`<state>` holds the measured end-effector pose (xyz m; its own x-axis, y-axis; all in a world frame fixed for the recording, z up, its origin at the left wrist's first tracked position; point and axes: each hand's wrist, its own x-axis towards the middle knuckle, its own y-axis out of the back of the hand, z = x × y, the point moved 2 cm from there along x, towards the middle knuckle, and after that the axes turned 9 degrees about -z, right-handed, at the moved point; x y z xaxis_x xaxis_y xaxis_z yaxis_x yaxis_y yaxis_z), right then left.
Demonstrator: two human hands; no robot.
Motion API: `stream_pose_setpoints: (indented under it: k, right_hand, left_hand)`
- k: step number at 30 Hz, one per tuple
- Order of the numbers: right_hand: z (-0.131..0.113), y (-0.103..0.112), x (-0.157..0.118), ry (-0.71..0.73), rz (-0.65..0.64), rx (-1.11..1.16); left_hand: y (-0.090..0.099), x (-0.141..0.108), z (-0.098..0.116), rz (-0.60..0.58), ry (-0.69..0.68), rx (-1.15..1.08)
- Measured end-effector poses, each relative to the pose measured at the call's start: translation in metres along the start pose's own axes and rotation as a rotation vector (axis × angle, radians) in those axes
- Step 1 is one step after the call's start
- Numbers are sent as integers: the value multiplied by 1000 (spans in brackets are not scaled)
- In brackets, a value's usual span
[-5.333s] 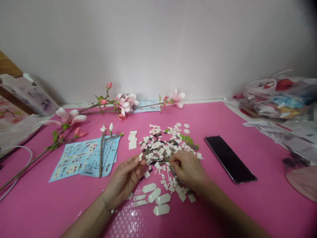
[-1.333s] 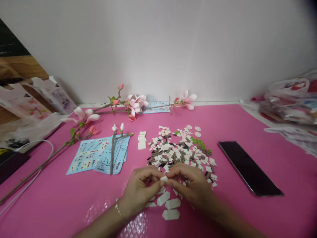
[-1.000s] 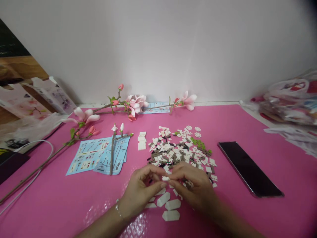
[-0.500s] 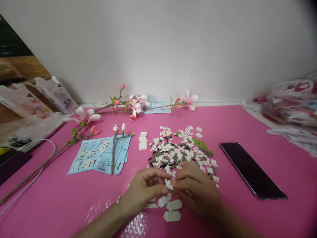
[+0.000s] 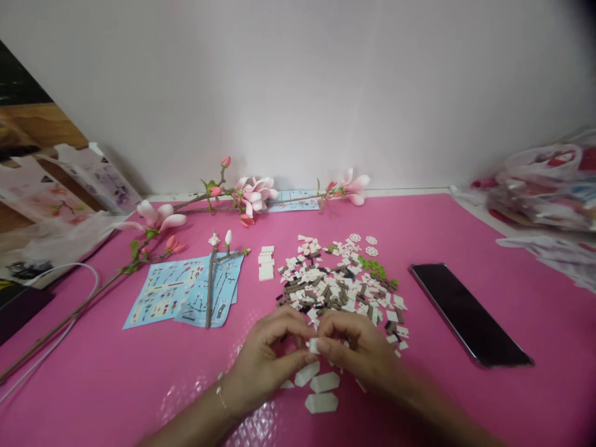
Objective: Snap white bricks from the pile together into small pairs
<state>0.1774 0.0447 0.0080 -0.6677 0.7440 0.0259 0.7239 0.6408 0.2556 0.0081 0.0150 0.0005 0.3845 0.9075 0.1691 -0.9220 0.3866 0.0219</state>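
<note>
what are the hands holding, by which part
A small white building piece, its right edge in the right hand; whether the left hand grips too is unclear.

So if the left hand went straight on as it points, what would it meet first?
The left hand would first meet the small white plastic piece right at it, then probably the right hand, though depth between them is hard to judge.

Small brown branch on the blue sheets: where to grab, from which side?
I'd pinch the bare lower stem of the brown branch from above, reaching in from the near end, fingers straddling left and right. It lies lengthwise away from the person, and that stretch is straight and bare. The white bud, white blossom and side twig all sit toward the far end.
</note>
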Motion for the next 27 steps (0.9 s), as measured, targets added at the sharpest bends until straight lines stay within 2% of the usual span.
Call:
stream_pose_setpoints:
  k: [3, 8, 10, 12, 16, 19, 22, 27]
  right_hand:
    - [3, -3, 0, -56, -11, 72]
    - [2, -5, -1, -52, -19, 117]
    - [2, -6, -1, -48, -34, 144]
    - [2, -4, 0, -35, -23, 126]
    - [1, -3, 1, 121, 41, -272]
    - [2, -10, 0, 227, -26, -554]
    - [4, -18, -2, 192, -95, -678]
    - [4, -30, 0, 101, -118, -743]
  left_hand:
    - [-1, 1, -2, -26, -29, 31]
    - [-3, -1, -2, -29, -29, 0]
    - [-2, -1, 0, -6, -22, -28]
    - [2, -1, 2, 66, -6, -71]
    - [16, 1, 3, 376, 89, -178]
    - [22, 2, -1, 551, 160, -260]
    - [22, 4, -4, 584, 199, -289]
    - [19, 5, -3, 531, 205, -230]
